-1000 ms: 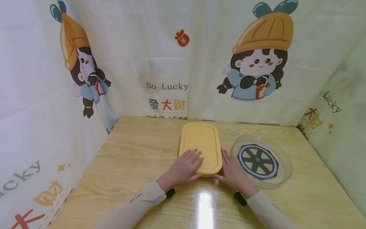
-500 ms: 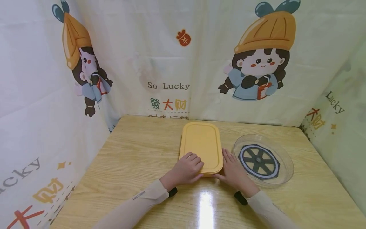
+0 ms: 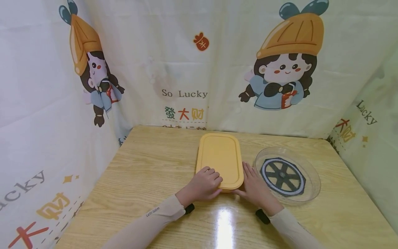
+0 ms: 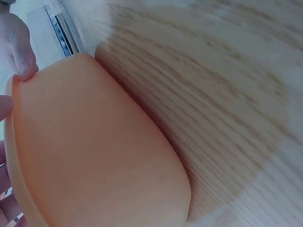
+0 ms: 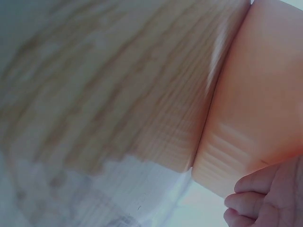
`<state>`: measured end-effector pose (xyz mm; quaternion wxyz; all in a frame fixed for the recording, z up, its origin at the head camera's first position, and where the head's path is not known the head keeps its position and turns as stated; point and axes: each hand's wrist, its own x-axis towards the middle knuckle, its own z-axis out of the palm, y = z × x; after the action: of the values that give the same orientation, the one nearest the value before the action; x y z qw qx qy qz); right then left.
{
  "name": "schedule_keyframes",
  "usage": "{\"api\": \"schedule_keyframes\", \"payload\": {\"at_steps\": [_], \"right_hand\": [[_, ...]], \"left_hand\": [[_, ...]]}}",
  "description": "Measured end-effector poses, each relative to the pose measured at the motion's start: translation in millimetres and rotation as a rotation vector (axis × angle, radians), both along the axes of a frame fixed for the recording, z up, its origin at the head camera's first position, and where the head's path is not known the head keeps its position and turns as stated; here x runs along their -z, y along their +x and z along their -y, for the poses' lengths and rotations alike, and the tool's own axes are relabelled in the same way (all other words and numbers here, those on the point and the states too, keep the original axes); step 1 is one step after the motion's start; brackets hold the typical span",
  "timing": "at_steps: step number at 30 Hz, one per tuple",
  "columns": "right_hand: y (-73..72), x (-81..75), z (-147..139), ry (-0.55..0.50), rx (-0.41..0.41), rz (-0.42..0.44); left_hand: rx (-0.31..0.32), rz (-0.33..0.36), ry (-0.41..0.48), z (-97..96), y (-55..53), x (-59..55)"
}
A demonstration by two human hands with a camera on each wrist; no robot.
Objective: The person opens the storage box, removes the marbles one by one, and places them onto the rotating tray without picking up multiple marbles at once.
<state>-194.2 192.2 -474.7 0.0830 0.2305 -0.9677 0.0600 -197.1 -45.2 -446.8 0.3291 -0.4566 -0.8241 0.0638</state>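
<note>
Left hand (image 3: 203, 185) is gripping the near rim (image 3: 231, 187) of the box (image 3: 219, 155) (hold partly hidden), right hand (image 3: 256, 190) bracing its side straight-fingered, box resting on the table (image 3: 158, 155), probably light, stiff, slick, best held by that rim.

Cream sleeves (image 3: 166, 210), one lettered, meet black wrist pieces (image 3: 263, 217).

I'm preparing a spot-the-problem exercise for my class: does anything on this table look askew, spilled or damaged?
Nothing stands out. The yellow lid looks evenly seated on its rectangular box, the clear round tray looks whole, and no spill shows on the wooden table. The left hand hides the lid's near left corner.
</note>
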Motion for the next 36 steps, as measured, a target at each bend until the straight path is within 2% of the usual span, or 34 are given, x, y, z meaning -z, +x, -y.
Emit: {"api": "schedule_keyframes", "payload": {"at_steps": [7, 18, 24, 27, 31, 36], "right_hand": [[-0.9, 1.4, -1, -0.012, 0.001, -0.003], [-0.8, 1.1, -1, -0.003, 0.003, -0.002], [-0.6, 2.1, -1, -0.019, -0.007, -0.018], [-1.2, 3.1, -2, -0.024, -0.020, -0.042], [-2.1, 4.6, -3, -0.024, -0.037, -0.069], [-2.3, 5.3, -4, -0.029, -0.044, -0.079]], "left_hand": [[-0.002, 0.007, 0.013, -3.1, -0.5, -0.2], [-0.013, 0.064, 0.096, -7.9, -0.7, 2.9], [-0.014, 0.064, 0.151, -10.6, -2.6, 0.5], [-0.017, 0.047, 0.157, -12.3, -3.7, -3.0], [-0.024, -0.011, 0.145, -14.4, -5.2, -11.3], [-0.028, -0.104, 0.115, -14.9, -6.3, -30.6]]}}
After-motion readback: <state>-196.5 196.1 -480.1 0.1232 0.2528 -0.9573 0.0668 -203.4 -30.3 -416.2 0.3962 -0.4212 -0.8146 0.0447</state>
